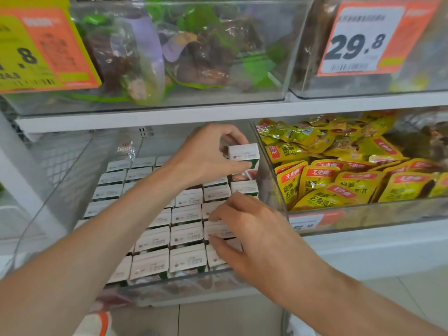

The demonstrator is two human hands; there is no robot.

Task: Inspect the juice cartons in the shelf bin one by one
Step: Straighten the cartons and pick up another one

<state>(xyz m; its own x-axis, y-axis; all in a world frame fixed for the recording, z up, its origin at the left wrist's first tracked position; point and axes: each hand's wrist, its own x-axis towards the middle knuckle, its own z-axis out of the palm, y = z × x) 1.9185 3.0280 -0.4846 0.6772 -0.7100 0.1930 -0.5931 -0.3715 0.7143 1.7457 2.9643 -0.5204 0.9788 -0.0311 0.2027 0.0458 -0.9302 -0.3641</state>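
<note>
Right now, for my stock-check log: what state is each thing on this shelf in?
Left hand, gripping the lifted juice carton, raised above the rows.
Right hand, fingers resting on front-right carton tops.
Packed juice cartons, upright in tight rows.
Clear shelf bin, nearly full.
Yellow snack pouches, piled loosely in the neighbouring bin.

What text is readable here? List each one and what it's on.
"29.8": orange price tag, upper right.
".8", "24.8": yellow-orange price tag, upper left, partly cut off.
"去骨凤爪": yellow snack packets.
"5.8", unsure: lower price tag, partly hidden.
Juice cartons, including the raised carton in the left hand: print too small.
</note>
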